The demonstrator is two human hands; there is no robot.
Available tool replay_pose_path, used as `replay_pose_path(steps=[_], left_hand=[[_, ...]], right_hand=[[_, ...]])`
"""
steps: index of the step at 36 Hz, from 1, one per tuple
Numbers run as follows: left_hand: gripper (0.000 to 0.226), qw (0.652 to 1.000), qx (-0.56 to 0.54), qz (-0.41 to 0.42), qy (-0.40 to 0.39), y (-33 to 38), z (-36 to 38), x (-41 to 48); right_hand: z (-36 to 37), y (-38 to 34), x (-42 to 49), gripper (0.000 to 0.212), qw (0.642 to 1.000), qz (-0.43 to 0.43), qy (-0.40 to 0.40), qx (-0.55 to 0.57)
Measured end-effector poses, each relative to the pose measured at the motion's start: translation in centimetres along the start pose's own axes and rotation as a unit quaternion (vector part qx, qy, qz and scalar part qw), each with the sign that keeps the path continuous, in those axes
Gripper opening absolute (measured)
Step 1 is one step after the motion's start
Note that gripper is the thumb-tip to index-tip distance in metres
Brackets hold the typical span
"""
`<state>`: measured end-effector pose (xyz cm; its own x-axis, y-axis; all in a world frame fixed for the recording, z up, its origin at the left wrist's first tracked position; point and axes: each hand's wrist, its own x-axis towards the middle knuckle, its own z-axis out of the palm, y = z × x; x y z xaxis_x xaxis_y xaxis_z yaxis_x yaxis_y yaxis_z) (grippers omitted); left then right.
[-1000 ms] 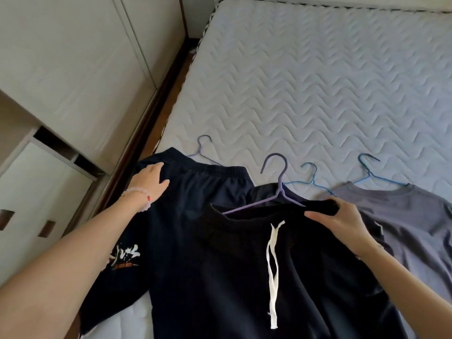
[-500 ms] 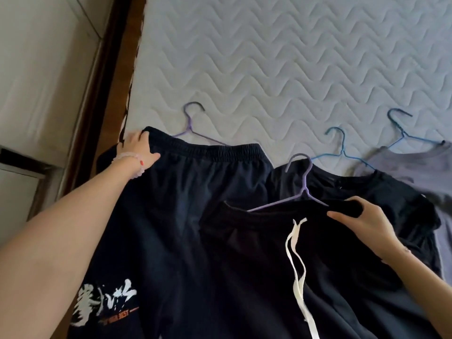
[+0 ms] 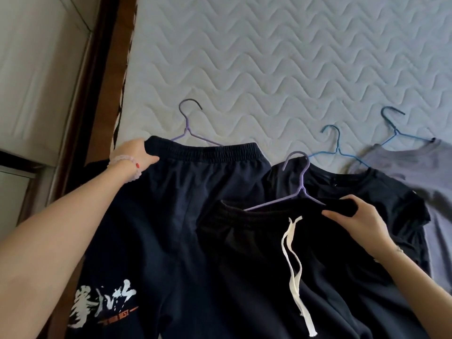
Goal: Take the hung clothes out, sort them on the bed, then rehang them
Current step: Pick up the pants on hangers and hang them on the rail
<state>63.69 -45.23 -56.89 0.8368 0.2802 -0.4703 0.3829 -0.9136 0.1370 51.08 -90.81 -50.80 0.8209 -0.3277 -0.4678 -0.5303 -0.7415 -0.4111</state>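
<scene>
Clothes: four garments lie in a row along the near part of the bed, each on a hanger with its hook toward the far side.
Order, left to right: navy trousers; black trousers, overlapping the navy pair; black tee; grey tee.
Left hand: fingers curl round the left waistband corner of the navy trousers.
Right hand: thumb and fingers pinch the right waistband end of the black trousers, over the black tee.
Stage: the layout fits either spreading garments for sorting or gathering a sorted row for rehanging; the view does not settle which.
Technique: grip at the elastic waistband, not the thin leg cloth. Keep each waistband seated on its hanger so nothing slides off.
Caution: the purple hanger of the black trousers lies on the black tee, close to a blue hanger. Keep the hooks from snagging. Keep the white drawstring free of the wire.
</scene>
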Motion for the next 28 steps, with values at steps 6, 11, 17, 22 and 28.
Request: replay_pose_path(steps=[6,11,17,22,28], left_hand=[[0.037,0.988,-0.136,0.031,-0.074,-0.7,-2.8,-4.0],[0.018,0.932,-0.313,0.040,-0.179,-0.9,-5.3,-10.1],[0.032,0.902,-0.370,0.028,-0.222,-1.6,-7.5,-17.6],[0.029,0.909,-0.373,0.055,-0.178,-1.6,-9.8,-25.0],[0.015,0.907,-0.411,0.081,-0.040,-1.9,-13.7,-35.4]], right_hand=[[-1.4,-0.4,-2.9,0.034,1.000,-0.013,-0.007,0.027],[-2.1,-0.2,-6.3,0.045,0.998,-0.021,-0.008,0.066],[-3.4,0.0,-11.7,0.028,0.991,-0.030,-0.029,0.124],[-5.9,-0.4,-16.0,0.025,0.987,-0.044,-0.019,0.153],[-10.9,-0.4,-22.1,0.031,0.978,-0.104,-0.021,0.181]])
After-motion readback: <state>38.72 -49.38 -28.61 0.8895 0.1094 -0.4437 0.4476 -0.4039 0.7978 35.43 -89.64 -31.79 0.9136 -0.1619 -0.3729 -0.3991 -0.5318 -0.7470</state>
